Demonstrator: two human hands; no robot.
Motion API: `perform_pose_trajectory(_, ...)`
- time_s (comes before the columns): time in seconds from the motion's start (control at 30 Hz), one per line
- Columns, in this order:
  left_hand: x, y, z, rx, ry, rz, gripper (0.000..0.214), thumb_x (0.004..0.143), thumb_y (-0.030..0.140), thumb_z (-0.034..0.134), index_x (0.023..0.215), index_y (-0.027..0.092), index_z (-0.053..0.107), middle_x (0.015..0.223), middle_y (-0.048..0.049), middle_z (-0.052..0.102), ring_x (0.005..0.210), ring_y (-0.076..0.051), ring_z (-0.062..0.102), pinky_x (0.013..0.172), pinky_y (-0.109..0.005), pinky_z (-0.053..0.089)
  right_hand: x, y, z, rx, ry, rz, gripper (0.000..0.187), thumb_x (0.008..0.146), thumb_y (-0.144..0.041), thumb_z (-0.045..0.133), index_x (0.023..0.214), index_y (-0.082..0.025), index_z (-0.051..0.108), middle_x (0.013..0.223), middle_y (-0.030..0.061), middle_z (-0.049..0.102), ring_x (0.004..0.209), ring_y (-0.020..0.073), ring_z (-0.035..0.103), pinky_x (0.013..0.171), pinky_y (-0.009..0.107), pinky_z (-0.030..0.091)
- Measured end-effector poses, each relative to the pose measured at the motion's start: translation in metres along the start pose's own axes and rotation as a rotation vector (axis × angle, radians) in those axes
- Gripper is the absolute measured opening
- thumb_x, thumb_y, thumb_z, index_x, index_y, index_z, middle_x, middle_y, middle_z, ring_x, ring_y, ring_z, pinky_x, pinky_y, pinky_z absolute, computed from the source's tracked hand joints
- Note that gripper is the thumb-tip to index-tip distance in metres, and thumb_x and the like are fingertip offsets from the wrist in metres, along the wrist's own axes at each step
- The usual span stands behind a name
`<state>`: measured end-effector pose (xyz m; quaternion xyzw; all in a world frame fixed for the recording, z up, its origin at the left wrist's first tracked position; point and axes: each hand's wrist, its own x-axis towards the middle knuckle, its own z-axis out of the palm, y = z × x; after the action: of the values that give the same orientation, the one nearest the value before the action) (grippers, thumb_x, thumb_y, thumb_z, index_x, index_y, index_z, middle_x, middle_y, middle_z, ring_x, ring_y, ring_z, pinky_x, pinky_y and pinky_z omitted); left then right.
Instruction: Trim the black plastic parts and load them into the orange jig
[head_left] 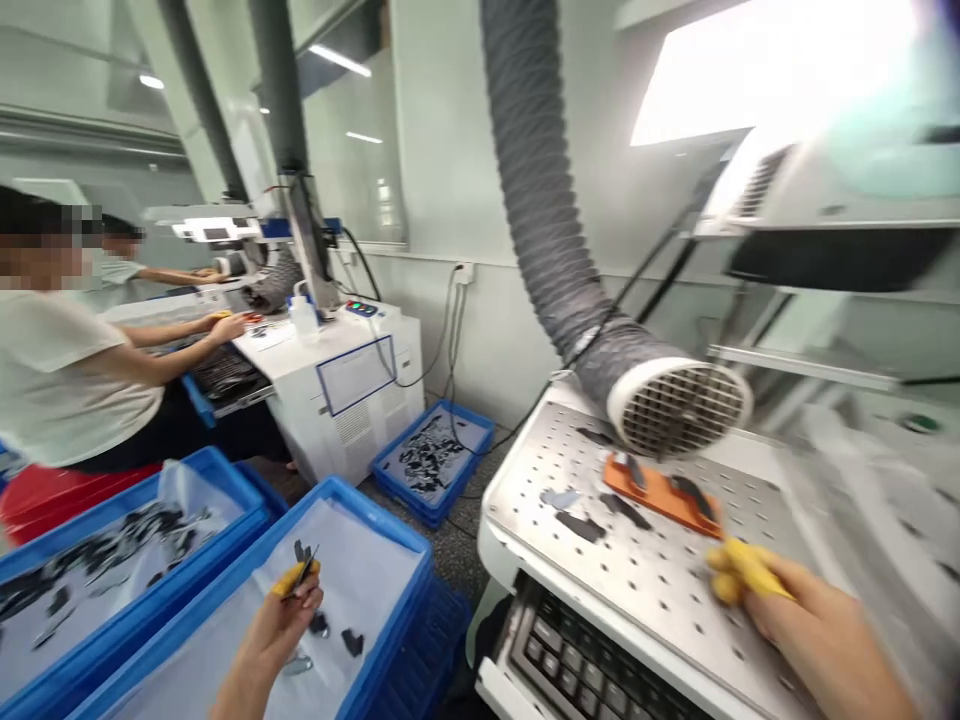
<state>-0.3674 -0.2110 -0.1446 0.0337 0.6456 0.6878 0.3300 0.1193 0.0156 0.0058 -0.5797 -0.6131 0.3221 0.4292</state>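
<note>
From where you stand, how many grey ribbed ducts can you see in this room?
2. The wide duct comes down to a round grille above the perforated metal plate. The second duct is at the white machine further along the wall. Others may be hidden.

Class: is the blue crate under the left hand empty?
Not empty: in the blue crate, dark pieces lie on a white liner.

Perforated steel bed (637, 572), orange plate (660, 498), dark pieces (579, 526) (several, scattered)
</note>
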Motion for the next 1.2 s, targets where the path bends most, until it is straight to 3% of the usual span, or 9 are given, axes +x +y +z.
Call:
perform_pose_trajectory(0.1,-0.028,0.051,0.074,-0.380,-0.361,-0.133,0.010,0.079,0.010,0.051,0.077,0.012,0.061,0.070,-0.0027,0.054,0.046,-0.003,0.036,0.042,-0.017,0.036,-0.003,-0.007,-0.004,-0.021,-0.046,0.053,0.017,0.073,-0.029,0.051,0.068,-0.022,0.066,0.061,0.0091,0.065,0.054,0.0205,0.058,0.045,0.030,0.036)
perform_pose_trajectory(0.23,-0.076,0.092,0.191,-0.163,-0.656,-0.037,0.002,0.072,0.012,0.057,0.071,0.013,0.056,0.072,-0.0024,0.055,0.046,-0.003,0.036,0.043,-0.017,0.034,-0.006,-0.006,0.000,0.018,-0.068,-0.039,0.023,0.076,-0.032,0.046,0.075,-0.017,0.063,0.057,0.0026,0.063,0.052,0.0177,0.055,0.048,0.027,0.037)
perform_pose_trajectory(0.37,-0.117,0.087,0.288,0.279,-0.781,0.351,0.012,0.069,0.022,0.063,0.078,0.016,0.058,0.070,0.0004,0.055,0.053,-0.010,0.045,0.051,-0.023,0.039,-0.007,-0.001,-0.001,0.071,-0.069,-0.065,0.028,0.083,-0.035,0.044,0.074,-0.016,0.062,0.054,0.0012,0.061,0.052,0.0163,0.055,0.053,0.026,0.040)
perform_pose_trajectory(0.47,-0.138,0.073,0.331,0.410,-0.889,0.503,0.017,0.059,0.016,0.071,0.075,0.017,0.064,0.077,-0.0016,0.059,0.073,-0.017,0.053,0.071,-0.027,0.042,-0.008,0.000,-0.002,0.101,-0.067,-0.064,0.028,0.084,-0.035,0.045,0.073,-0.016,0.062,0.053,0.0008,0.061,0.050,0.0156,0.055,0.051,0.025,0.039)
perform_pose_trajectory(0.63,-0.153,0.075,0.351,0.984,-1.119,0.927,0.050,0.057,0.034,0.079,0.104,0.020,0.066,0.094,-0.0057,0.057,0.088,-0.025,0.052,0.079,-0.031,0.039,-0.009,0.000,-0.005,0.125,-0.080,-0.070,0.021,0.080,-0.024,0.043,0.071,-0.018,0.061,0.053,-0.0011,0.060,0.051,0.0149,0.056,0.051,0.023,0.039)
perform_pose_trajectory(0.77,-0.163,0.094,0.349,1.050,-1.152,0.881,0.088,0.038,0.042,0.088,0.118,0.019,0.060,0.092,-0.0058,0.058,0.081,-0.025,0.052,0.068,-0.029,0.039,-0.010,0.001,-0.006,0.132,-0.087,-0.084,0.022,0.081,-0.025,0.043,0.071,-0.018,0.061,0.055,-0.0004,0.061,0.051,0.0149,0.056,0.051,0.023,0.039)
perform_pose_trajectory(0.9,-0.201,0.088,0.357,0.776,-1.285,0.420,0.048,0.071,0.057,0.063,0.094,0.015,0.063,0.070,-0.0033,0.060,0.058,-0.016,0.051,0.053,-0.026,0.036,-0.011,-0.002,-0.006,0.184,-0.068,-0.073,0.024,0.082,-0.031,0.045,0.070,-0.017,0.061,0.055,0.0002,0.060,0.050,0.0150,0.054,0.049,0.023,0.039)
perform_pose_trajectory(1.03,-0.250,0.058,0.379,0.371,-1.286,-0.156,0.063,0.088,0.064,0.022,0.095,0.012,0.056,0.060,-0.0035,0.058,0.044,-0.013,0.049,0.045,-0.023,0.033,-0.016,-0.007,-0.010,0.311,0.011,-0.073,0.017,0.077,-0.023,0.043,0.073,-0.017,0.059,0.058,-0.0001,0.059,0.052,0.0151,0.053,0.050,0.023,0.040)
perform_pose_trajectory(1.2,-0.268,0.035,0.400,0.101,-1.116,-0.424,0.058,0.092,0.056,0.016,0.086,0.012,0.052,0.053,-0.0033,0.055,0.044,-0.013,0.051,0.046,-0.023,0.037,-0.028,-0.013,-0.032,0.258,0.088,-0.195,0.020,0.084,-0.024,0.043,0.080,-0.018,0.061,0.077,0.0039,0.062,0.073,0.0190,0.058,0.066,0.027,0.046)
